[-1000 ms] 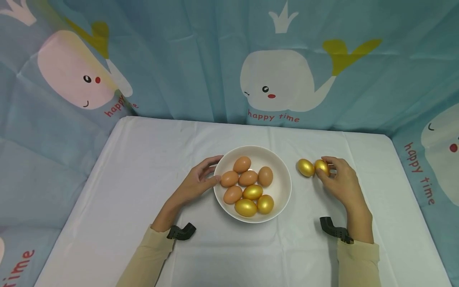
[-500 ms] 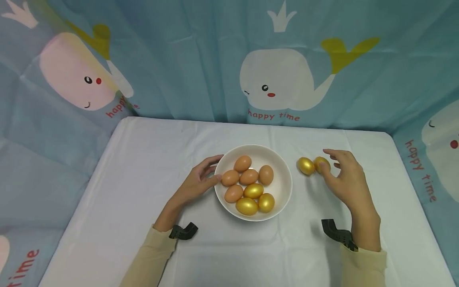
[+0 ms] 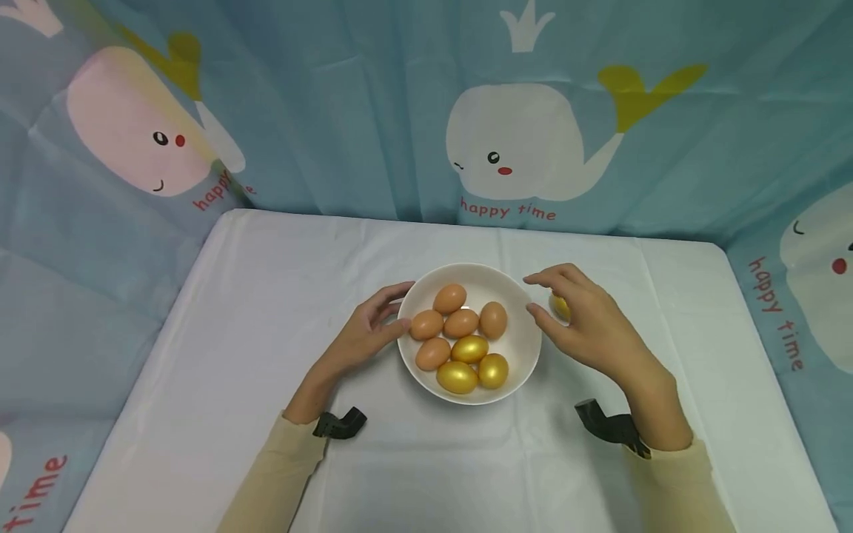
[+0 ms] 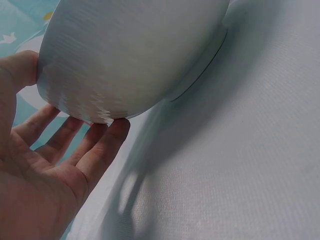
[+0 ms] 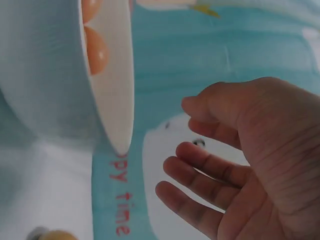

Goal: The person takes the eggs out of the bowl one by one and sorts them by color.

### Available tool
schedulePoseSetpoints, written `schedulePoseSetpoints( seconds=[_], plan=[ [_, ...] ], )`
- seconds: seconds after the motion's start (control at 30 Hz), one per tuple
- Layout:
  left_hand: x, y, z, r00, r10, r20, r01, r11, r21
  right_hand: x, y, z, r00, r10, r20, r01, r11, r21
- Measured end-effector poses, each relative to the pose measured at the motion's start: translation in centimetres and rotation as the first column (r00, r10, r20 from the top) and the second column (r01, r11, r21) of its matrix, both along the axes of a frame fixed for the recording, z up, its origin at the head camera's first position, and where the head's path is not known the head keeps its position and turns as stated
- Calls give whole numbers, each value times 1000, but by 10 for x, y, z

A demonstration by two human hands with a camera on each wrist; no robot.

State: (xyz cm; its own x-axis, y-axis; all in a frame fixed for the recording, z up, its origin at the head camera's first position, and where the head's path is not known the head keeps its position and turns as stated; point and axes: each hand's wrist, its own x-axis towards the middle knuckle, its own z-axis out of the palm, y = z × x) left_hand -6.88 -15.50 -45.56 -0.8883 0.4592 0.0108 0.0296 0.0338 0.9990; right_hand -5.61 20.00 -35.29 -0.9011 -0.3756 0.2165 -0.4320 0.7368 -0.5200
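A white bowl (image 3: 524, 370) stands on the table with several brown eggs (image 3: 461, 323) and three golden eggs (image 3: 457, 377) lying in it. At its left side my left hand (image 3: 365, 329) holds the bowl, thumb at the rim. In the left wrist view its fingertips (image 4: 120, 127) meet the outer wall. My right hand (image 3: 586, 320) is beside the bowl's right rim, thumb and fingers apart, holding nothing. Behind it, one golden egg (image 3: 560, 306) shows in part on the table. Whatever lies farther right of that egg is hidden by the hand.
A white cloth covers the table (image 3: 286, 281). Blue curtain (image 3: 373, 111) with printed whales hangs behind and at both sides. Black curved wrist mounts (image 3: 341, 423) stick out inward from both cuffs.
My right hand has let go of the right-hand golden egg, drawn back, then moved left to the bowl's right rim. The left hand stays at the bowl.
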Motion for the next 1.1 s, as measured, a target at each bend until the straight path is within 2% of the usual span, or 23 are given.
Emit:
schedulePoseSetpoints(
  seconds=[0.13,0.23,0.37,0.53,0.83,1.1],
  plan=[
    [-1,1,-1,1000,-7,6,7,1000,11,-6,-13,7,997,82,-14,-81,995,60],
    [0,2,-1,1000,-1,6,1,1000,9,-9,-24,8,989,150,11,-151,984,97],
    [0,2,0,1000,11,10,-11,1000,3,-11,-41,5,963,255,86,-266,952,150],
    [0,2,1,1000,9,17,-9,1000,7,-12,-59,0,920,361,153,-385,905,181],
    [0,1,0,1000,2,18,-2,1000,4,-17,-76,2,858,446,256,-498,846,194],
    [1,-1,1,1000,8,19,-8,1000,5,-23,-88,4,802,502,324,-586,768,261]
  ],
)
